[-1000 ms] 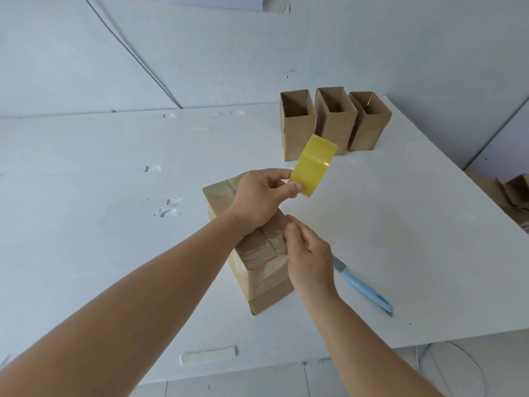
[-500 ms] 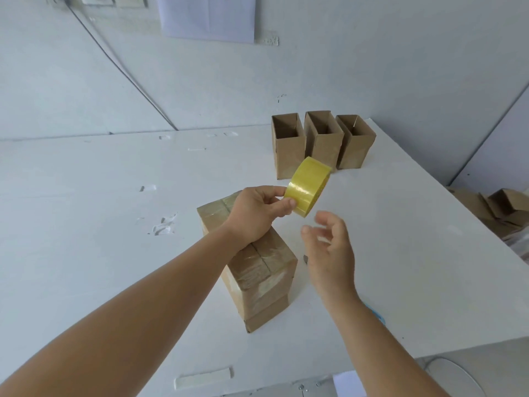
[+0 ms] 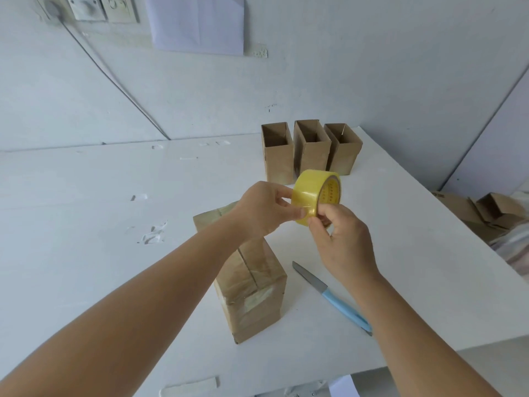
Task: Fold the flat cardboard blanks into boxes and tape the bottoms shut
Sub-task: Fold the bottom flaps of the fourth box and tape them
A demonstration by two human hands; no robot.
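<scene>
Hands meet on the tape roll above a sealed box

Tape roll (image 3: pixel 315 196), a glossy translucent yellow ring with a printed inner core, is held in the air over the white table (image 3: pixel 86 210). The left hand (image 3: pixel 263 209) pinches its curved outer face between thumb and fingers; the right hand (image 3: pixel 342 242) curls its fingers round the lower rim, fingertips at the film's surface. Directly below them a brown cardboard box (image 3: pixel 252 287) stands on the table, its upturned end shut, the flap seam covered with shiny, slightly wrinkled clear tape that runs down the sides. A knife (image 3: pixel 332 296) with a dull grey blade and smooth light-blue handle lies just right of that box, apart from it. At the far table edge three open boxes (image 3: pixel 310 151) of matte corrugated board stand side by side, mouths up. Loose cardboard pieces (image 3: pixel 486 210) lie beyond the right table edge.

Half a second ago the right hand hovered open and apart from the roll; one second ago it pressed on the box's taped end. It now grips the roll alongside the left.
</scene>
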